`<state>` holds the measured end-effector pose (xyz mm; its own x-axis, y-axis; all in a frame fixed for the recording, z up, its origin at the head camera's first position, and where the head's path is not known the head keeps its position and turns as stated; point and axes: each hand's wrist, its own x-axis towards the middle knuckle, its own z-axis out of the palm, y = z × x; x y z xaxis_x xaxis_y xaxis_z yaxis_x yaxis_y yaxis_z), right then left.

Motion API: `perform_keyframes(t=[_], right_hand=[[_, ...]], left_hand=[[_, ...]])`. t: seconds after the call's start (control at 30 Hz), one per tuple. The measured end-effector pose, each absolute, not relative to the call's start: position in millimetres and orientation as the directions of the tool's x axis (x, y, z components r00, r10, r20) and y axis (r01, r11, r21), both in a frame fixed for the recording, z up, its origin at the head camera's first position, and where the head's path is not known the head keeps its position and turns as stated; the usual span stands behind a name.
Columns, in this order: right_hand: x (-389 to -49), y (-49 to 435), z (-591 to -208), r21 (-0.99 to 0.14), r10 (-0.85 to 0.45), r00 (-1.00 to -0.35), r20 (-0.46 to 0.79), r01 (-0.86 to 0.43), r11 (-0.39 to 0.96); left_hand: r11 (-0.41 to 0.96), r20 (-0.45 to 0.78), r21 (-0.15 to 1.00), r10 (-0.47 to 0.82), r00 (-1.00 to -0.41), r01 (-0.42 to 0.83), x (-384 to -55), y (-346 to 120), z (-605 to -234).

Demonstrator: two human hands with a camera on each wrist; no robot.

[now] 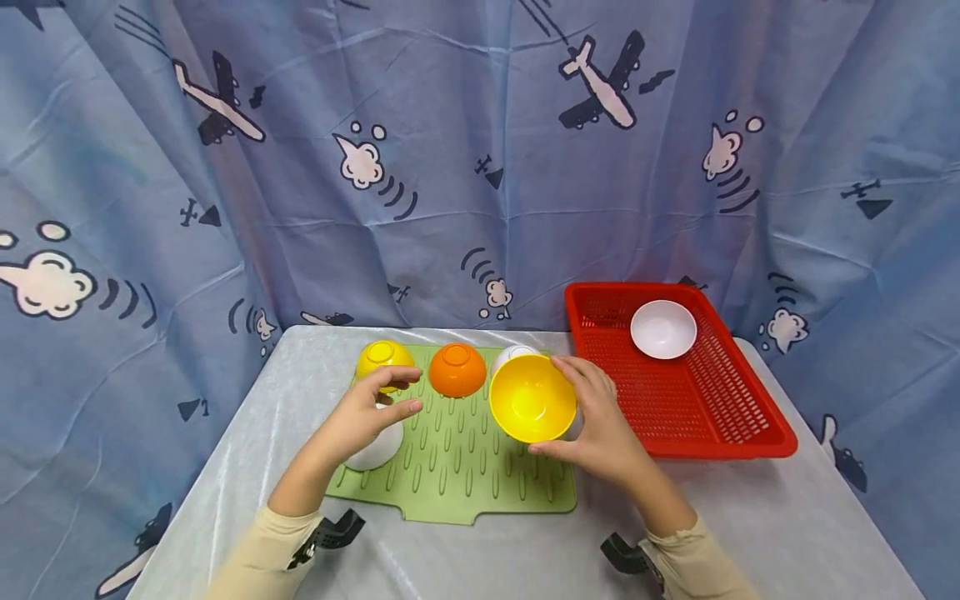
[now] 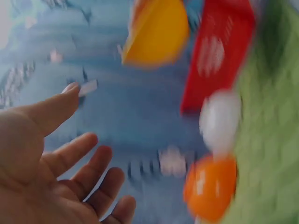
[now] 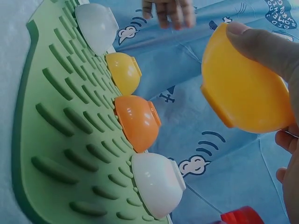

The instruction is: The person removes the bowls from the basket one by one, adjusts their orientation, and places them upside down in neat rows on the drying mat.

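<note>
My right hand (image 1: 603,421) grips a yellow bowl (image 1: 532,398) by its rim, held above the mat with its inside turned to the head camera. Over the mat's left side, my left hand (image 1: 367,412) is held with fingers apart and nothing in it. On the green drying mat (image 1: 457,479), an orange bowl (image 1: 457,371), another yellow bowl (image 1: 384,352) and a white bowl (image 3: 156,184) stand upside down in a back row. The left hand partly covers one more white bowl (image 1: 378,450) at the front left of the mat. In the left wrist view, everything is blurred.
Right of the mat stands a red plastic basket (image 1: 750,429) with a white bowl (image 1: 663,329) inside, opening upward. A pale cloth covers the table (image 1: 247,417). Behind it hangs a blue curtain (image 1: 450,167) printed with planes.
</note>
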<state>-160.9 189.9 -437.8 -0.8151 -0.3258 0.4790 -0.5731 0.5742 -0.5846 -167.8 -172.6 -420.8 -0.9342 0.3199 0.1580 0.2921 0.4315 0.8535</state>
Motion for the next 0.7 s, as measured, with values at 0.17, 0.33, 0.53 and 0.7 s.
perform_keyframes(t=[0.17, 0.33, 0.53, 0.7], right_hand=[[-156, 190, -438, -0.594, -0.324, -0.803, 0.501, -0.591, 0.546], [-152, 190, -436, -0.584, -0.33, -0.772, 0.544, -0.63, 0.512], [-152, 187, -432, -0.554, -0.359, -0.732, 0.579, -0.676, 0.485], [-151, 187, -430, -0.561, -0.365, -0.725, 0.584, -0.686, 0.464]], left_hand=[[0.279, 0.129, 0.929, 0.37, -0.92, 0.243, -156, -131, -411], [0.235, 0.04, 0.957, 0.478, -0.877, 0.172, -148, -106, -416], [0.178, -0.043, 0.982, 0.552, -0.833, 0.067, -144, -95, -431], [0.032, -0.065, 0.998, 0.583, -0.81, -0.057, -145, -83, -444]])
